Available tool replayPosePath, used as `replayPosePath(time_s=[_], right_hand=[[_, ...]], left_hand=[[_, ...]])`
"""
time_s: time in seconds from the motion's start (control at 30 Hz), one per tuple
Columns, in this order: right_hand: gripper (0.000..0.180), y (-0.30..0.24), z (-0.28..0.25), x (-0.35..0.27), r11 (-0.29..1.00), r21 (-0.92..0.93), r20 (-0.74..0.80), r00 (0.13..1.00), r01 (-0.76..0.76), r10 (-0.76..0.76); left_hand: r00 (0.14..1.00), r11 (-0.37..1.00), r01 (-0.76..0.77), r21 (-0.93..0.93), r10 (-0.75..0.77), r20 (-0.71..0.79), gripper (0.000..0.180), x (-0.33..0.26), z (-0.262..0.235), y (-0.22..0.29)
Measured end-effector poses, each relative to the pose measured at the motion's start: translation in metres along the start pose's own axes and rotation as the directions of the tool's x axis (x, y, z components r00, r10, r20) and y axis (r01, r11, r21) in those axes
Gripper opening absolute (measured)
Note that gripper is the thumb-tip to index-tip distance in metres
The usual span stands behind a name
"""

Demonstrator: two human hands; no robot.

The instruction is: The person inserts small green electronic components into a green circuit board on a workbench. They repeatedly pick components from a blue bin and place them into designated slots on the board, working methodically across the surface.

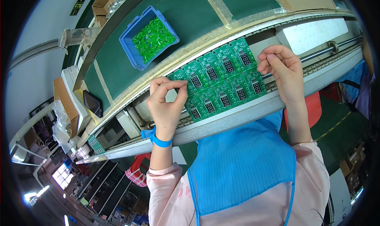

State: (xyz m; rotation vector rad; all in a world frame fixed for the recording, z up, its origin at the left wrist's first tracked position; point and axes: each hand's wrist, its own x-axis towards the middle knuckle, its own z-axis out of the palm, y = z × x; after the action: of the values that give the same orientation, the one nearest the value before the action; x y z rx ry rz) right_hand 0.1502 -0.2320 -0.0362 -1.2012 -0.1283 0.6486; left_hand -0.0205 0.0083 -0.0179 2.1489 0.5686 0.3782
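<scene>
A green circuit board panel point(217, 83) lies across the rails of a conveyor in front of me. Two rows of black digit displays point(225, 101) stand on it among small parts. At the panel's left edge, my left hand point(166, 104) is closed in a pinch, its fingertips over the board's upper-left part. My right hand point(285, 72) hovers by the right edge with thumb and fingers curled together. Whatever either pinch holds, if anything, is too small to make out. Beyond the conveyor, a blue plastic bin point(129, 47) contains many small bright-green parts point(152, 38).
A grey metal rail point(237, 117) runs between the panel and my body. Another green board point(95, 144) sits farther left on the line. A dark flat device point(92, 103) and an open cardboard box point(65, 103) are at the left. A white block point(312, 35) lies behind my right hand.
</scene>
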Motion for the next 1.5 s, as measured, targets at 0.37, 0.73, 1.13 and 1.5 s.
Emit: replayPosePath(time_s=[0.37,0.73,1.13,1.5], right_hand=[[0.016,0.0,0.001,0.0,1.0,-0.03,-0.007,1.0,-0.003,0.003],[0.015,0.002,-0.001,0.001,1.0,-0.008,0.006,1.0,0.024,-0.024],[0.016,0.002,-0.001,0.001,0.999,-0.006,0.015,0.999,0.034,-0.034],[0.016,0.002,-0.001,0.001,0.999,-0.018,0.014,0.999,0.039,-0.039]], left_hand=[[0.998,0.982,-0.048,0.185,0.053,-0.022,0.016,0.004,-0.001,0.01],[0.999,0.955,-0.043,0.295,0.046,-0.004,0.016,0.003,0.0,0.016],[0.998,0.942,-0.033,0.333,0.047,-0.032,0.017,0.0,0.002,0.018],[0.998,0.917,-0.063,0.393,0.065,0.009,0.017,0.004,0.001,0.023]])
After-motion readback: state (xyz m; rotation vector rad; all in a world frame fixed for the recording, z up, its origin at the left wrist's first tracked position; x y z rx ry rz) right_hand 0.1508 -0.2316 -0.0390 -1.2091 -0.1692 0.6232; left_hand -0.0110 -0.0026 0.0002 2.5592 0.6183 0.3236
